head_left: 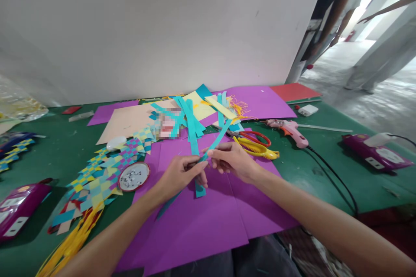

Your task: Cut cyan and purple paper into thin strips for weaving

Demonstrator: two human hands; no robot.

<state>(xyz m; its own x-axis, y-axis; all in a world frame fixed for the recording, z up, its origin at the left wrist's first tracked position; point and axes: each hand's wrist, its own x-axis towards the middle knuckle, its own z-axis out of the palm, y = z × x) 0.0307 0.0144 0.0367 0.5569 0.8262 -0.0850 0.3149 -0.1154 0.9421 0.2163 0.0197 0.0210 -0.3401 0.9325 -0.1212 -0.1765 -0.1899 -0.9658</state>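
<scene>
Between both hands runs a long teal paper strip [219, 137], rising to the upper right and trailing to the lower left. My left hand [186, 171] pinches it near the middle, fingers closed. Close beside it, my right hand [232, 160] grips the same strip between thumb and fingers. Under the hands lies another teal strip [200, 190], roughly upright in view, on large purple paper sheets [208, 229]. More teal strips [193, 121] are piled just beyond the hands.
Yellow-handled scissors [260, 149], a pink glue gun [290, 131] and a purple power socket [377, 151] lie right. Left are woven paper pieces [104, 181], a round dish [134, 176] and another purple socket [22, 207]. A white board [156, 39] stands behind; people stand beyond.
</scene>
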